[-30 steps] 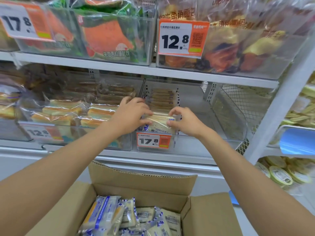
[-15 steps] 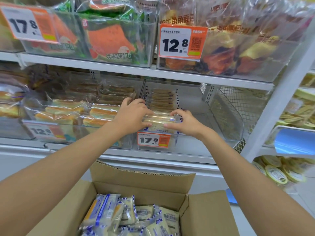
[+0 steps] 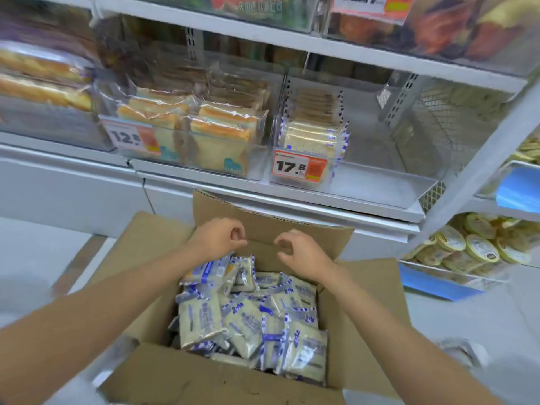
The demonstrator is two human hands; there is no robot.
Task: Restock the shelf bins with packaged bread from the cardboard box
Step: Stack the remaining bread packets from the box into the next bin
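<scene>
An open cardboard box [image 3: 365, 287] stands on the floor below the shelf, filled with several blue-and-white packs of bread [image 3: 248, 317]. My left hand [image 3: 217, 241] and right hand [image 3: 301, 252] hover side by side over the box's far end, just above the packs. Both have loosely curled fingers and hold nothing. On the shelf above, a clear bin [image 3: 380, 182] with a 17.8 price tag [image 3: 299, 168] holds a row of the same bread packs [image 3: 314, 138] along its left side. The bin's right part is bare.
Left of that bin, another clear bin holds bagged toast slices [image 3: 222, 135]. A wire mesh panel [image 3: 432, 124] closes the shelf's right end. Round lidded packs [image 3: 479, 247] lie on a lower rack at right. The box's far flap [image 3: 263, 217] stands upright.
Both hands let go of the bread pack in the 17.8 bin and came down to the box. The view has tilted downward.
</scene>
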